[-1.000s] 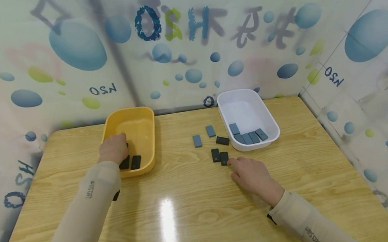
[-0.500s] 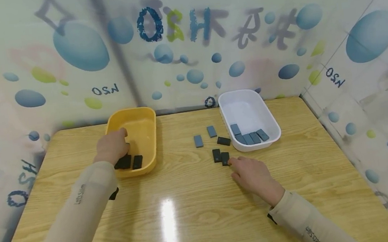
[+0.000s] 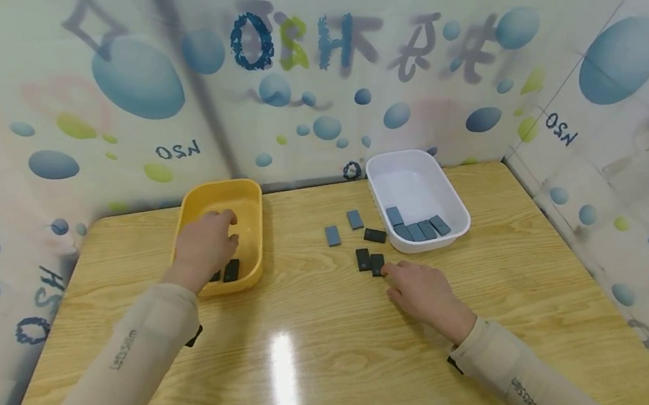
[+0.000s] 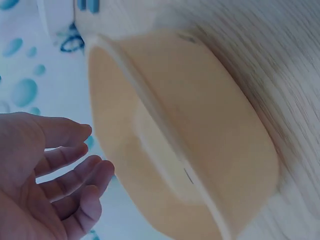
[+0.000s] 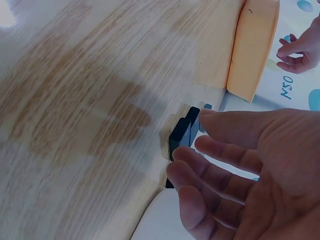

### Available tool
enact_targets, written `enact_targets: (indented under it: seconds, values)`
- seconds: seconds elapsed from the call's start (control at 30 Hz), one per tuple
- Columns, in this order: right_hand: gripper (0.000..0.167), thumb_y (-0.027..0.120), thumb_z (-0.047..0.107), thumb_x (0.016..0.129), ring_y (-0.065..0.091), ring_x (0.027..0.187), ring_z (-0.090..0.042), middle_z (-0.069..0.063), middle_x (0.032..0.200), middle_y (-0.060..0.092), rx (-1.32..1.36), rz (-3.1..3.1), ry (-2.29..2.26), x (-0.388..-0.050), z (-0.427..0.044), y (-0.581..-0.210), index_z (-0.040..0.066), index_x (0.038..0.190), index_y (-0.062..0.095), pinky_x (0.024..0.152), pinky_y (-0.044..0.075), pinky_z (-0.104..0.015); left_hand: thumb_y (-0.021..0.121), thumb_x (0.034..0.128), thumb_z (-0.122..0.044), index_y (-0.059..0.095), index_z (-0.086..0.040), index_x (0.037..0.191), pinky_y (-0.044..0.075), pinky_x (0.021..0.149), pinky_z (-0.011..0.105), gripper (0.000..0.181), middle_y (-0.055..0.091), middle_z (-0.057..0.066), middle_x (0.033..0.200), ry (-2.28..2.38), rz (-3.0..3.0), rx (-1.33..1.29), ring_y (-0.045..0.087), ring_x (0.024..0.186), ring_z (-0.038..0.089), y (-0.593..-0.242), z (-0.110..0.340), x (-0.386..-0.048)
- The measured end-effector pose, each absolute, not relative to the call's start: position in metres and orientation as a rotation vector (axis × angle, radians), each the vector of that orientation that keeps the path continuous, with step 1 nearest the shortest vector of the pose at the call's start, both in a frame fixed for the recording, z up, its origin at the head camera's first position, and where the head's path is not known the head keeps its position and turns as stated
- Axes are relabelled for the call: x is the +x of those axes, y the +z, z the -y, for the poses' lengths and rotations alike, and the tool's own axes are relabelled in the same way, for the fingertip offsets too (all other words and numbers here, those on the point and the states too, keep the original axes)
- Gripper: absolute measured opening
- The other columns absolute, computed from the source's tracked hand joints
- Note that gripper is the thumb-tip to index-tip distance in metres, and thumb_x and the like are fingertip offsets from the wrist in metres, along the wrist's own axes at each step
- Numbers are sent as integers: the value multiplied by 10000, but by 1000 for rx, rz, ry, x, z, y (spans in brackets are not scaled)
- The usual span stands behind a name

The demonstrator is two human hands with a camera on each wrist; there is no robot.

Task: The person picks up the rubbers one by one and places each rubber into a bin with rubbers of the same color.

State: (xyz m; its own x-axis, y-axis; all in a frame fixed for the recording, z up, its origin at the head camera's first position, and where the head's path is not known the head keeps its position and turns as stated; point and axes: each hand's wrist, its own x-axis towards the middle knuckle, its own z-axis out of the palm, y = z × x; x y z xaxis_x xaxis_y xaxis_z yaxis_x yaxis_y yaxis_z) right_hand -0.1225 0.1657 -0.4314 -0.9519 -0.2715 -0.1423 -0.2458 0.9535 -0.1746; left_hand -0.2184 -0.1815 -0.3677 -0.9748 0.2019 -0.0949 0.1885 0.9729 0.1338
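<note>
Over the yellow bin my left hand hovers with its fingers loosely bent, and the left wrist view shows nothing in the left hand. Black blocks lie in that bin, one visible beside the hand. My right hand is low over the table, its fingertips beside a black block; whether they touch it I cannot tell. In the right wrist view the right hand has thumb and fingers apart, holding nothing. Another black block stands just left of the first.
Several blue-grey blocks lie in the white bin. Left of it on the table are two blue-grey blocks and a black block close to the bin's wall. A patterned cloth wall stands behind.
My left hand has lifted and shifted right above the yellow bin, its fingers more spread, and the sleeve has swung left. The right hand stays where it was.
</note>
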Motion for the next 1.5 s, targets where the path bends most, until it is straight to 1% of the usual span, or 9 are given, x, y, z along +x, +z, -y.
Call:
enact_targets:
  seconds: [0.17, 0.4, 0.57, 0.8, 0.97, 1.17, 1.3, 1.4, 1.5]
  values:
    - [308, 685, 228, 898, 673, 856, -221, -67, 1037, 696, -393, -2946, -239, -122, -166, -431, 144, 1191, 639, 642, 533, -379, 630, 925, -209, 591, -99, 1204, 461, 555, 352, 303, 643, 143, 1026, 169, -3035, 365, 547, 642, 256, -368, 161, -211]
    - [308, 687, 234, 896, 676, 855, -230, -68, 1048, 701, -399, -2966, -237, -123, -165, -431, 150, 1190, 643, 652, 534, -385, 656, 911, -188, 601, -84, 1207, 506, 617, 386, 319, 650, 132, 1013, 197, -3019, 523, 570, 687, 243, -377, 141, -200]
    - [321, 688, 246, 898, 672, 841, -209, -61, 1071, 703, -384, -2967, -224, -126, -164, -427, 159, 1203, 638, 639, 531, -374, 677, 904, -191, 592, -103, 1201, 511, 602, 357, 321, 663, 122, 1073, 221, -3002, 597, 568, 657, 220, -379, 129, -195]
    - [340, 685, 230, 901, 665, 798, -195, -62, 1061, 702, -378, -2970, -279, -132, -163, -415, 157, 1228, 626, 601, 517, -359, 682, 904, -198, 586, -105, 1243, 442, 493, 286, 364, 653, 124, 1138, 181, -2960, 648, 527, 567, 174, -380, 106, -192]
    - [341, 715, 234, 882, 672, 789, -189, -58, 979, 705, -417, -3011, -257, -132, -164, -410, 149, 1200, 629, 587, 515, -332, 684, 904, -196, 586, -115, 1254, 477, 537, 294, 372, 640, 112, 1151, 191, -2936, 714, 544, 603, 174, -384, 84, -196]
    - [346, 728, 247, 871, 658, 738, -173, -49, 931, 705, -436, -3030, -226, -133, -166, -409, 146, 1188, 632, 556, 495, -317, 675, 916, -236, 558, -146, 1289, 465, 517, 298, 401, 617, 100, 1215, 130, -2876, 726, 540, 572, 170, -389, 54, -197]
    - [338, 725, 249, 874, 654, 744, -170, -45, 927, 701, -424, -3028, -219, -133, -167, -408, 146, 1183, 632, 560, 493, -314, 628, 945, -240, 545, -160, 1325, 552, 691, 344, 397, 594, 98, 1288, 160, -2827, 723, 655, 809, 215, -395, 37, -199]
    - [335, 730, 252, 870, 642, 723, -161, -43, 912, 696, -417, -3028, -209, -133, -167, -408, 145, 1172, 633, 547, 484, -303, 597, 962, -222, 549, -157, 1331, 554, 816, 375, 377, 588, 102, 1296, 222, -2789, 713, 653, 989, 249, -402, 28, -200]
    - [331, 729, 259, 870, 617, 680, -149, -39, 892, 688, -407, -3023, -198, -133, -167, -409, 147, 1166, 631, 526, 466, -293, 606, 957, -223, 551, -157, 1329, 547, 842, 382, 382, 593, 103, 1279, 270, -2762, 688, 644, 1019, 255, -409, 21, -201]
